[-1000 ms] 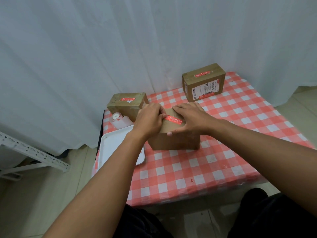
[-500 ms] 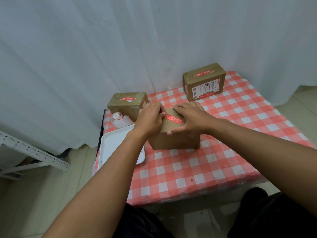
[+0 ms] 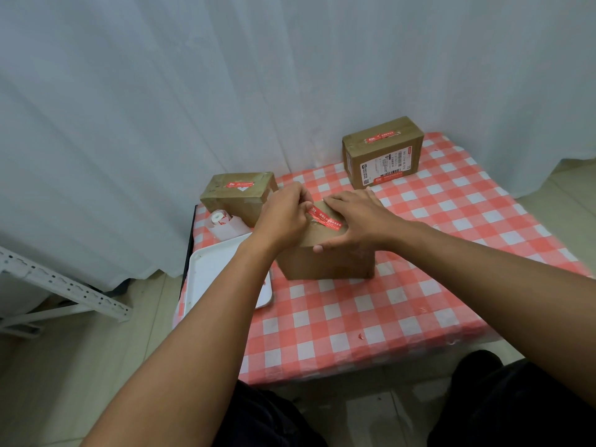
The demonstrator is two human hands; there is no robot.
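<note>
A brown cardboard box (image 3: pixel 325 262) stands on the red-and-white checked table (image 3: pixel 371 314). Across its top lies a red sticker strip (image 3: pixel 325 218). My left hand (image 3: pixel 283 216) has its fingers curled at the strip's left end and pinches it there. My right hand (image 3: pixel 354 217) lies flat on the box top beside the strip, fingers straight, thumb over the front edge.
A second taped box (image 3: pixel 238 196) sits at the back left, a third box with a shipping label (image 3: pixel 383 153) at the back right. A white tray (image 3: pixel 213 272) lies at the table's left edge, a roll of stickers (image 3: pixel 222 222) behind it. White curtain behind; metal rack on the floor at left.
Both hands stay on the box top. The left hand's fingers have shifted slightly along the strip's left end; the box has not moved.
</note>
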